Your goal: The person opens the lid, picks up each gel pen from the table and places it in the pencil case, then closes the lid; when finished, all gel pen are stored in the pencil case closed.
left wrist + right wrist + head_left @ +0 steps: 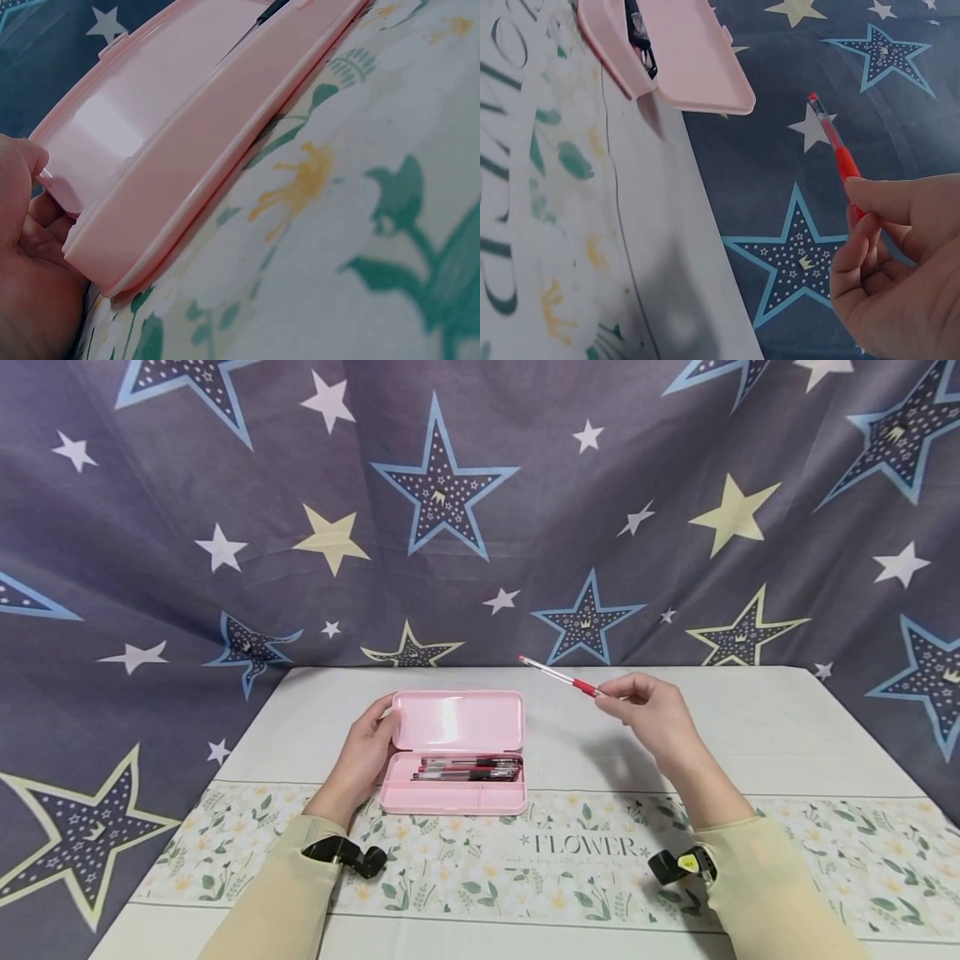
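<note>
A pink pencil case (453,797) stands unfolded on the table, its lid (459,720) raised at the back. Several pens (468,770), with black and red parts, lie in its rear compartment. At the lid's left edge, my left hand (367,752) grips it, thumb on the inner side and fingers behind. My right hand (656,714) pinches a red pen (847,161) by its red grip end, in the air to the right of the case. The pen's clear barrel slants up and left, away from the fingers.
A floral strip (585,860) printed with FLOWER crosses the white table (787,727). Behind the table hangs a dark curtain (517,552) patterned with stars. A black camera (678,864) is strapped to my right wrist, another camera (348,856) to my left.
</note>
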`<state>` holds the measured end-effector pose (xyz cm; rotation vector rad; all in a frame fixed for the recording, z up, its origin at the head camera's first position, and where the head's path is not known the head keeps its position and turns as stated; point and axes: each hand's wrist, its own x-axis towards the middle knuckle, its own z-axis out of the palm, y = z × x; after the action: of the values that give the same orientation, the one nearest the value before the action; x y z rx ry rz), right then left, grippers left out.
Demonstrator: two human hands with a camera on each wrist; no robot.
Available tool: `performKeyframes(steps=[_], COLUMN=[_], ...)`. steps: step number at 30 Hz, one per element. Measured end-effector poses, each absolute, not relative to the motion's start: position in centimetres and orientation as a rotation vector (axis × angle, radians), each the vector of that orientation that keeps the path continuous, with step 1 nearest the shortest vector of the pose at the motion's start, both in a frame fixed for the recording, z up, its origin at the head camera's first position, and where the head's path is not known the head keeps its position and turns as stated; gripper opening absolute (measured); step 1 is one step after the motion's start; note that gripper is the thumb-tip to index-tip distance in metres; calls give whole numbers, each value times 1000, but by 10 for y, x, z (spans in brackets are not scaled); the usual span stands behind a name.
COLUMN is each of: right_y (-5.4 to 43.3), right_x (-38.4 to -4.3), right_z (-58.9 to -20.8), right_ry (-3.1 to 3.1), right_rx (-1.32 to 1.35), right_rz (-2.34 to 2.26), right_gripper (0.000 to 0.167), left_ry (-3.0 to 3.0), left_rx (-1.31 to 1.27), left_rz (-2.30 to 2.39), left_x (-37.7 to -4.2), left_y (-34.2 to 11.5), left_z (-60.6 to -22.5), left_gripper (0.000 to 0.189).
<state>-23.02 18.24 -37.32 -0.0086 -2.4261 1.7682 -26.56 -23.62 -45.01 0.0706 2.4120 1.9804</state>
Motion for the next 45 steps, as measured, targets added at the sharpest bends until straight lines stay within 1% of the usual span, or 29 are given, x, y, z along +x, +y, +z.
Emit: performKeyframes(steps=[3, 8, 10, 18, 29, 35, 45], right_y=[180, 175, 173, 170, 161, 155, 149], right_x=[-229, -226, -225, -224, -219, -217, -218], right_z=[-370, -366, -365, -365, -360, -358, -365], right_ry=[-2389, -2341, -2328, -2334, -2351, -2361, -2390], right_rx=[1, 39, 66, 141, 183, 216, 301], right_rz=[1805, 1849, 1864, 1835, 1803, 1804, 1729], right_gripper=[28, 14, 13, 25, 26, 24, 16], left_ry=[2411, 2402, 2403, 2409, 2413, 2394, 2403], left_rx=[60, 46, 50, 59, 80, 86, 67], left_rz=[1979, 1983, 1982, 1984, 1986, 2000, 1995], left_x=[-265, -266, -266, -268, -267, -266, -267], left_y=[-236, -237, -237, -236, -236, -236, -236], left_z=[-450, -449, -449, -449, -449, -449, -449], left_gripper=[51, 50, 50, 49, 50, 50, 49])
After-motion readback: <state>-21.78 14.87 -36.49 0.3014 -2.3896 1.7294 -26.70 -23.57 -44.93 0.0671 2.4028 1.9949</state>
